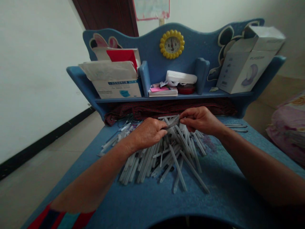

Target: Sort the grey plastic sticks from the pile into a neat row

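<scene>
My left hand [150, 133] is closed, its thumb and fingers pinching one end of a slim translucent tube [172, 124] that looks like a pen barrel. At the tube's other end, the fingertips of my right hand [199, 120] are pinched together on it. The tube is held at a slant just above a heap of similar clear and whitish tubes [147, 162], which lie in a loose pile, some with dark parts. A few dark-edged slim tubes or pens [235, 128] rest apart from the pile, beyond my right wrist.
The blue desk [147, 203] has a raised shelf [154, 99] behind the pile. On it stand a mask box [116, 82], stacked papers [163, 93] and a white carton [245, 66]. A dark red checked cloth [147, 109] lies beneath. A yellow clock [172, 44] hangs above.
</scene>
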Tool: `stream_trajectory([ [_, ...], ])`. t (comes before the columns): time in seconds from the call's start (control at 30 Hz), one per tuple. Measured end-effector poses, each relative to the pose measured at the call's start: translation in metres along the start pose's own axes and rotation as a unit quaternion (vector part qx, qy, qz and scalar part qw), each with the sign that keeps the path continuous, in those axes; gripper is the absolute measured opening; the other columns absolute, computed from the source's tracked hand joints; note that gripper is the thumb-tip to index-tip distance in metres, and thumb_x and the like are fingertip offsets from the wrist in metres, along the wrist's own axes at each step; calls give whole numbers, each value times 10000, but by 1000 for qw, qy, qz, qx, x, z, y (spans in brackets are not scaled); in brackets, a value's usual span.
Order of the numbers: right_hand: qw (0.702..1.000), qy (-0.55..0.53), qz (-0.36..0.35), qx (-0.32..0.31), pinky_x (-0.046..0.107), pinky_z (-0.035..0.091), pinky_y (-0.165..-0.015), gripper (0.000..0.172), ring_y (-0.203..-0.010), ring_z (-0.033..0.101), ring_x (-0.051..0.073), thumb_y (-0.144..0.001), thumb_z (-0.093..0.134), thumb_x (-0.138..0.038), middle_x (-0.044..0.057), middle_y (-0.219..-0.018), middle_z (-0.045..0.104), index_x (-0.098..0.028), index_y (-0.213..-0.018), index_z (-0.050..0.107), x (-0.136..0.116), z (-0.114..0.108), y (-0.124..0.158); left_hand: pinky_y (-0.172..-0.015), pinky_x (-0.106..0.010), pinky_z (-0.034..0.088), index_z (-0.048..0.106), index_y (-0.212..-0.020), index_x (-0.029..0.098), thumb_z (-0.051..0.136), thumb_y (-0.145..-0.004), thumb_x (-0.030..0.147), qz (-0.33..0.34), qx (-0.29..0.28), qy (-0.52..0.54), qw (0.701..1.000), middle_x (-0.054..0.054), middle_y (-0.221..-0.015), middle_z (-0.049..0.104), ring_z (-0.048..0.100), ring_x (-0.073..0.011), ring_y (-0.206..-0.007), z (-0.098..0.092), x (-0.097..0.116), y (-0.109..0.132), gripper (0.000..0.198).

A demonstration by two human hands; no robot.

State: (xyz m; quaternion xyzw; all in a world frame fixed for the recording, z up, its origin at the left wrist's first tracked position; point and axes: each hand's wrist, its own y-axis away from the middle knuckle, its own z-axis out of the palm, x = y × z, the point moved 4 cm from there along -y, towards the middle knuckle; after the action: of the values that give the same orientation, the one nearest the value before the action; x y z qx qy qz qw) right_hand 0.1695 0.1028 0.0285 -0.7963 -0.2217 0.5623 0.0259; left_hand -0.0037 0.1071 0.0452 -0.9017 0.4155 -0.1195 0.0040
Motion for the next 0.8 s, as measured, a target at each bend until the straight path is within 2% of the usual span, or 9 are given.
stream_trajectory([
  [0.17,999,17,3,-28,183,320,-391,201,-378,427,59,-799,574,-328,-46,-448,514,-128,-803,603,1,0,1,-605,-218,378,629,-721,149,515,-808,161,4,3,-6,1000,-5,-659,618,574,-129,-635,1,1,0,144],
  [0.4,997,44,24,-51,183,315,-386,338,-368,431,66,-843,508,-437,-35,-422,506,-161,-648,523,6,4,1,-606,-223,390,604,-687,157,522,-804,159,14,10,-26,1000,-6,-643,609,574,-129,-613,3,1,-1,142],
  [0.53,997,40,40,-50,189,319,-379,430,-348,432,71,-851,464,-522,-24,-411,507,-156,-636,528,6,2,2,-618,-226,394,606,-706,157,519,-814,163,9,4,-33,999,-14,-668,624,585,-134,-632,3,1,-1,139],
  [0.6,997,34,35,-57,187,338,-393,418,-375,464,75,-837,496,-530,-18,-446,531,-140,-702,566,5,-1,3,-622,-226,395,613,-722,157,519,-816,164,3,3,-33,999,-16,-682,631,588,-135,-643,3,1,-1,134],
  [0.73,997,-4,30,-72,190,390,-424,349,-428,521,91,-783,620,-431,-29,-517,582,-138,-969,582,8,-3,3,-623,-224,397,630,-756,152,518,-821,166,-4,2,-33,999,-19,-694,637,592,-137,-654,3,0,0,131],
  [0.8,998,-4,22,-63,187,382,-417,304,-413,505,82,-789,611,-420,-29,-502,574,-135,-894,600,9,-2,2,-618,-223,397,627,-746,151,518,-822,170,2,3,-32,999,-17,-684,633,589,-135,-645,3,1,-1,135],
])
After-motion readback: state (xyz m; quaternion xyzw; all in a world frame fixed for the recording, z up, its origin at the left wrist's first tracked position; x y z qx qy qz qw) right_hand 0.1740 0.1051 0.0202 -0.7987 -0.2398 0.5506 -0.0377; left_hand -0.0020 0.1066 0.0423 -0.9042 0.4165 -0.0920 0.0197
